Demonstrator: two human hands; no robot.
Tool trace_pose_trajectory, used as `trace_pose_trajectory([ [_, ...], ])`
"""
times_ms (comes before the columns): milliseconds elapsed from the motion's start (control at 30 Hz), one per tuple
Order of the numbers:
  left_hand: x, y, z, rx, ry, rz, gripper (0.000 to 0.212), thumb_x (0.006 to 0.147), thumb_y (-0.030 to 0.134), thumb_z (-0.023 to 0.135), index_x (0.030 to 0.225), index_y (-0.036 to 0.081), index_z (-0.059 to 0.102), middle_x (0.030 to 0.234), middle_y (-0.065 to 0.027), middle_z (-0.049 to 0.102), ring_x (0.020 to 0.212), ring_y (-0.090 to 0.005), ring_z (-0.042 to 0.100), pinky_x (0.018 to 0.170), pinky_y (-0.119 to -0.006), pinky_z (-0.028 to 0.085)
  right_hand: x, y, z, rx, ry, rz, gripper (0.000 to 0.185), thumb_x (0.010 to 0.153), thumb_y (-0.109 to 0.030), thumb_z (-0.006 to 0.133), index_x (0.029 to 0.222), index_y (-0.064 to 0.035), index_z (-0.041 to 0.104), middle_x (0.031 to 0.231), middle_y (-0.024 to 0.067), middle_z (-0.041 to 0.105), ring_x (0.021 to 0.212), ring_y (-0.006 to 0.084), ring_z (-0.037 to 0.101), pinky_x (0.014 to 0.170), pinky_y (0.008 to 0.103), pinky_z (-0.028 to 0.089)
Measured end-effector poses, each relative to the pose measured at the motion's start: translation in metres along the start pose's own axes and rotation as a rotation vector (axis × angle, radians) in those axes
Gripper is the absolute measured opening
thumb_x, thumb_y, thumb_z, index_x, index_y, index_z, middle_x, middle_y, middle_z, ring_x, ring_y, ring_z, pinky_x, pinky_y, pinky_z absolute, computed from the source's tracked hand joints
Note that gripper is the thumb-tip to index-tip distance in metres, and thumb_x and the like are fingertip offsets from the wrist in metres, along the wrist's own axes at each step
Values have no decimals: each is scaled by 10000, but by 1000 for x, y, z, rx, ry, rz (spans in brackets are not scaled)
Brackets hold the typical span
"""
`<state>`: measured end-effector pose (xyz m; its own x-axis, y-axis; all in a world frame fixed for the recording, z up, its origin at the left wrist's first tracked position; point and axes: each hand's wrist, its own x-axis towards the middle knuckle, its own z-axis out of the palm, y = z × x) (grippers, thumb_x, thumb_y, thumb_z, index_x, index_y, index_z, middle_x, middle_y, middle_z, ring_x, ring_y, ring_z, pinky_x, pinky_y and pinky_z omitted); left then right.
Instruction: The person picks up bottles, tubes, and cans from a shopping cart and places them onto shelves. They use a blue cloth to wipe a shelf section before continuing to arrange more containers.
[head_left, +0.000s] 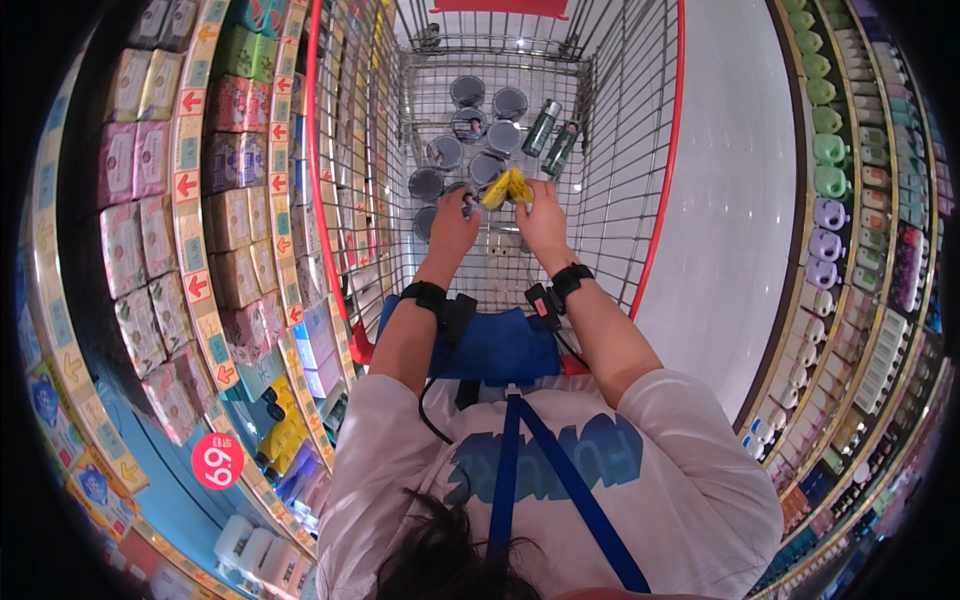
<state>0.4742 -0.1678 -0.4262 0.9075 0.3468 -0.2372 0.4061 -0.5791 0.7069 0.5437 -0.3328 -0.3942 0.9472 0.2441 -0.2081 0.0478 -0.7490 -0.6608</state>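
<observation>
My left hand (455, 229) reaches down into a wire shopping cart (604, 161). Its thumb and fingers are around a round tub (470, 201) with a picture on it, partly covered by the hand. In my right hand (544, 221) is a yellow packet (519, 187), held by its right side; a second yellow part (495, 192) leans against it, and I cannot tell whether the two are joined. Several dark-lidded round tubs (504, 137) lie beyond the hands on the cart floor. To their right, two dark green cylindrical containers (541, 127) lie slanted side by side.
Red rails (670, 150) edge the cart's sides, and a blue cover (495, 349) lies near its handle. Shelves of wrapped packs (135, 161) stand close on the left. Past a pale floor (727, 187), shelves of bottles (829, 180) line the right.
</observation>
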Motion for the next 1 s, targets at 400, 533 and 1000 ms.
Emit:
trace_pose_trajectory([
  [400, -164, 70, -220, -433, 513, 214, 235, 889, 62, 634, 1110, -20, 635, 1089, -144, 631, 958, -244, 677, 811, -321, 558, -96, -229, 6, 466, -19, -800, 119, 845, -25, 613, 959, -47, 637, 867, 90, 601, 616, 204, 580, 555, 307, 471],
  [533, -289, 46, -287, -349, 795, 40, 210, 902, 69, 613, 1097, 0, 649, 1046, -135, 639, 952, -238, 672, 829, -324, 548, -196, -315, 19, 604, -153, -1055, 119, 843, -1, 619, 952, -42, 643, 802, 70, 596, 603, 156, 562, 559, 272, 456],
  [1000, -770, -56, -344, 199, 1825, -269, 258, 862, 39, 614, 1120, 36, 601, 1180, -138, 563, 1081, -281, 579, 840, -340, 526, -607, -428, 143, 805, -984, -1424, 337, 806, -43, 682, 1126, -29, 580, 981, 92, 633, 792, 170, 615, 676, 273, 497],
])
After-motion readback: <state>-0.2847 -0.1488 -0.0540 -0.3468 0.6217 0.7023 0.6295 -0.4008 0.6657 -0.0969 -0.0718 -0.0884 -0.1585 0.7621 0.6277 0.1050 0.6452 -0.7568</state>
